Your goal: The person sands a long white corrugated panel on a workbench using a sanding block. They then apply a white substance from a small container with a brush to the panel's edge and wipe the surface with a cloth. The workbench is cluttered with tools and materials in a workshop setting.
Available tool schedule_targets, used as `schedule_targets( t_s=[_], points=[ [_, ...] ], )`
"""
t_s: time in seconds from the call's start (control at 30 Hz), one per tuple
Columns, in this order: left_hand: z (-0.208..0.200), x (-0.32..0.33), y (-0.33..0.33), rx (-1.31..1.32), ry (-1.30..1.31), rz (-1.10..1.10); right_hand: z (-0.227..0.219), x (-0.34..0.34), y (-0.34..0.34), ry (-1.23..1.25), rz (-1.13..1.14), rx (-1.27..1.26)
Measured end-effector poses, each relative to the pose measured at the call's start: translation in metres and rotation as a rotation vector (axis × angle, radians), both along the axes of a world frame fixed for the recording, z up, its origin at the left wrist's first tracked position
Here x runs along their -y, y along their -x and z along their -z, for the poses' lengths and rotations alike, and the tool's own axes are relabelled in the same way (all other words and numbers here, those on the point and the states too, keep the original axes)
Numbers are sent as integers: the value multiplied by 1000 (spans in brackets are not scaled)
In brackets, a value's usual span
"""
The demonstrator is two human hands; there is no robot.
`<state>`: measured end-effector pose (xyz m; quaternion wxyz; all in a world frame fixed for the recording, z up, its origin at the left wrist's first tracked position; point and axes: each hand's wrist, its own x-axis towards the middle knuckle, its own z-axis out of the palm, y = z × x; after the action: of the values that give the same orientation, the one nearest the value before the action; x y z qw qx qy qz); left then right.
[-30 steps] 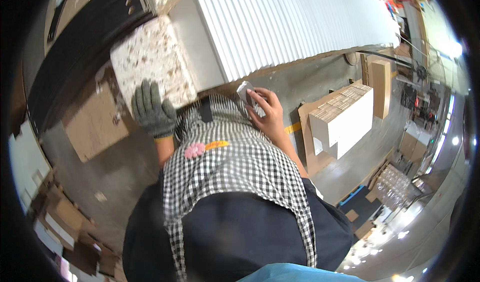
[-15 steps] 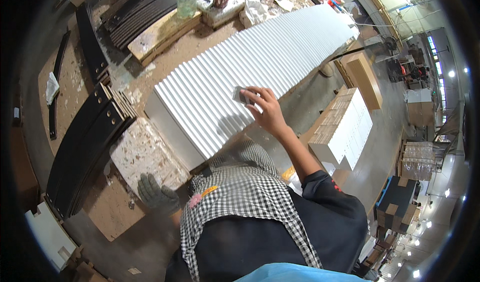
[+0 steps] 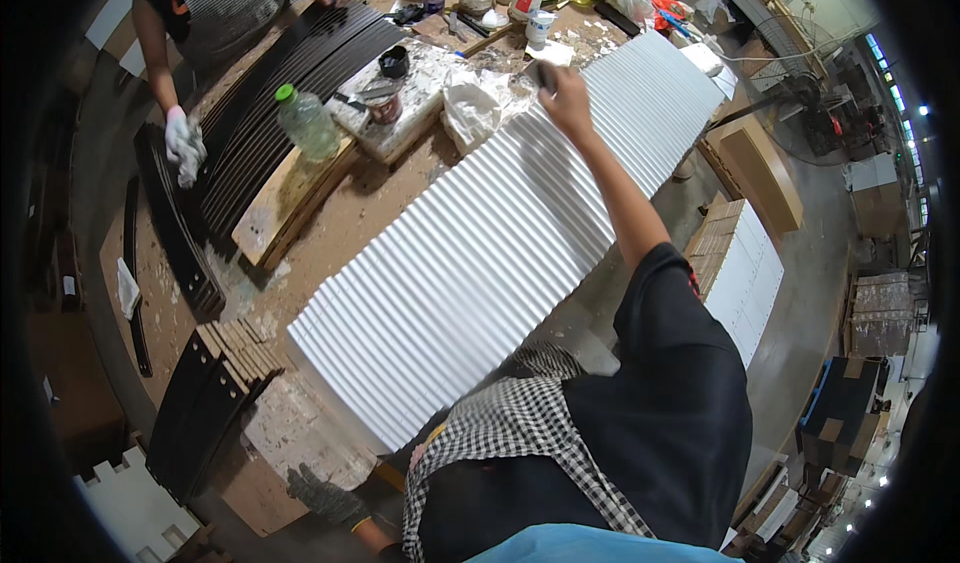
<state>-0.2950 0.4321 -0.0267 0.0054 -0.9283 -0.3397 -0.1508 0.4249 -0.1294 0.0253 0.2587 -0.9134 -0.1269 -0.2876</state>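
A long row of white slats (image 3: 450,273) lies packed side by side across the bench, forming a ridged surface. Over its far edge my bare right hand (image 3: 570,108) is closed on a small grey block (image 3: 545,78), possibly a sanding block. Whether the block touches the slats cannot be made out. My left hand (image 3: 330,498), in a dark grey glove, is low at the near left with its fingers extended and nothing in them. It is beside a pale, stained block (image 3: 305,428) by the row's near end.
Across the bench (image 3: 400,188), a co-worker's gloved hand (image 3: 184,145) holds a white cloth near black slats (image 3: 285,93). A green-capped bottle (image 3: 308,123) stands on a board. Crumpled white plastic (image 3: 475,108) lies beyond the row. A fan (image 3: 800,93) stands at right.
My right hand has moved with the grey block from the row's near side to its far edge. The view has shifted, and a co-worker now shows at upper left. My left hand stays low.
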Motion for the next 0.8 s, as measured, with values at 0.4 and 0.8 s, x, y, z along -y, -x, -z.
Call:
schedule_targets(
  t_s=[0.4, 0.8],
  points=[
    [9, 3, 14, -541, -218, -479, 107, 99, -233, 436, 316, -880],
    [-16, 22, -4, -1390, -330, -539, -30, -224, -66, 389, -558, -396]
  ],
)
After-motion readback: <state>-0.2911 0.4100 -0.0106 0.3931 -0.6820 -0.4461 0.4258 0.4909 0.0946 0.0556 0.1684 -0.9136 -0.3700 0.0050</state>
